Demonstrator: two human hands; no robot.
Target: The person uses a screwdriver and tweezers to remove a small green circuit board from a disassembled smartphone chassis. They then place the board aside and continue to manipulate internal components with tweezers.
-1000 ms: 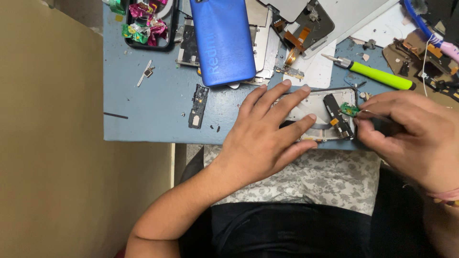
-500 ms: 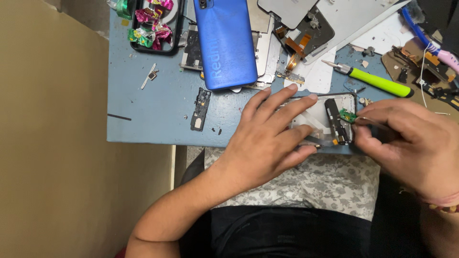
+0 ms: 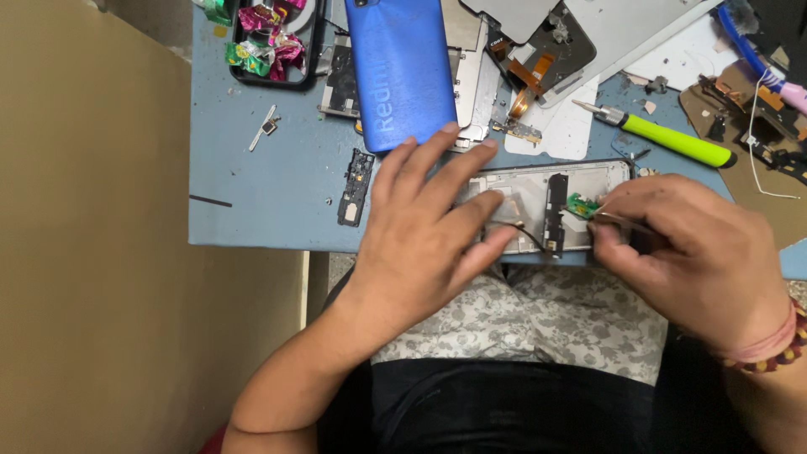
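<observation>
The left hand (image 3: 424, 231) lies flat, fingers spread, on the left part of an opened phone frame (image 3: 538, 206) that sits at the bench's (image 3: 269, 193) near edge; its grip is wide, pressing down and closed around nothing. The palm hides that end of the frame. The right hand (image 3: 689, 252) has its fingertips pinched narrowly on a thin metal tool (image 3: 614, 220), probably tweezers, whose tip meets a small green circuit board (image 3: 580, 204) inside the frame; most of the tool is covered by the fingers, so its kind is hard to tell. A thin dark cable (image 3: 528, 234) curves out from under the left fingers toward a black strip in the frame.

Just behind the left fingertips lies a blue phone back cover (image 3: 399, 71), its top cut off by the picture's edge. A yellow-green screwdriver (image 3: 668, 136) lies toward the far right, and a black tray of bright wrappers (image 3: 273, 42) at the far left corner is partly cropped. A small black part (image 3: 356, 187) sits just left of the left hand.
</observation>
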